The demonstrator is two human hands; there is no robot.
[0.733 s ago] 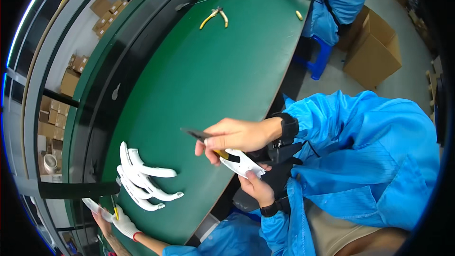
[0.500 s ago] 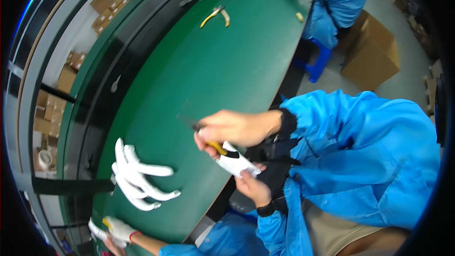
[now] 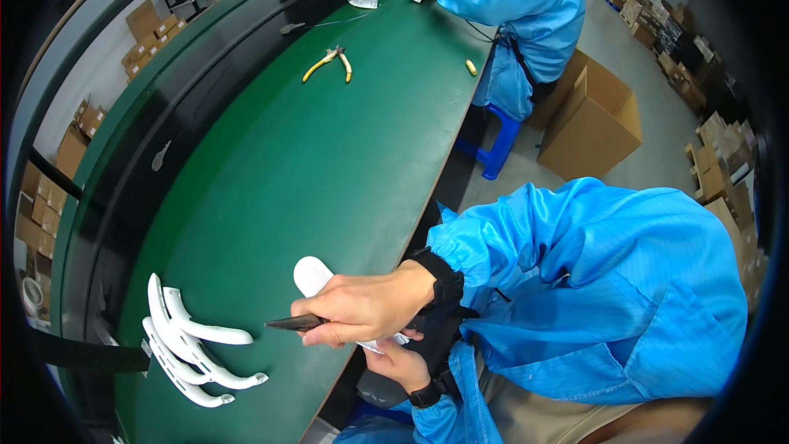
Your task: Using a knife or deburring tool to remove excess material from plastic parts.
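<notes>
My right hand is closed round a pair of pliers, whose dark, pointed jaws stick out to the left. Its palm and fingers hide the handles. Just below it, my left hand grips a white plastic piece near its lower end. The rounded end of that piece shows beyond my right hand, over the green bench edge; its middle is covered. To the left of both hands, several curved white plastic parts lie in a loose pile on the bench.
Yellow-handled pliers lie farther up the green bench. A small yellow piece sits near its right edge. Beyond, a co-worker in a blue smock handles white parts. A cardboard box and blue stool stand on the floor.
The view has shifted, bringing more of the co-worker into sight; the gloved hand at the lower left is gone from it. My right hand has turned, and the pliers' yellow handle is now hidden.
</notes>
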